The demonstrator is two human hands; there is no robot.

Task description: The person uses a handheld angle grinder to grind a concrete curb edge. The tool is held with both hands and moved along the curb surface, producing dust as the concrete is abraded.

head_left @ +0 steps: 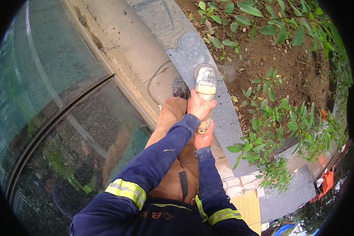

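An angle grinder (205, 89), coated in pale dust, is gripped in both my hands. My left hand (200, 105) is closed around the body near its head. Behind it, my right hand (204, 137) wraps the rear end of the body. The round disc (199, 70) at the front lies over the grey stone slab (222, 106) that caps the planter wall; whether it touches the stone I cannot tell. A faint puff of dust hangs to the right of the disc. My palms and most of the grip are hidden from above.
A planter bed of brown soil (287, 70) with leafy shrubs (275, 114) borders the slab on the right. To the left stand large glass panes (55, 67) in a dark frame. A thin cable (150, 84) runs along the paving (126, 51). Wood-coloured board (247, 204) lies lower right.
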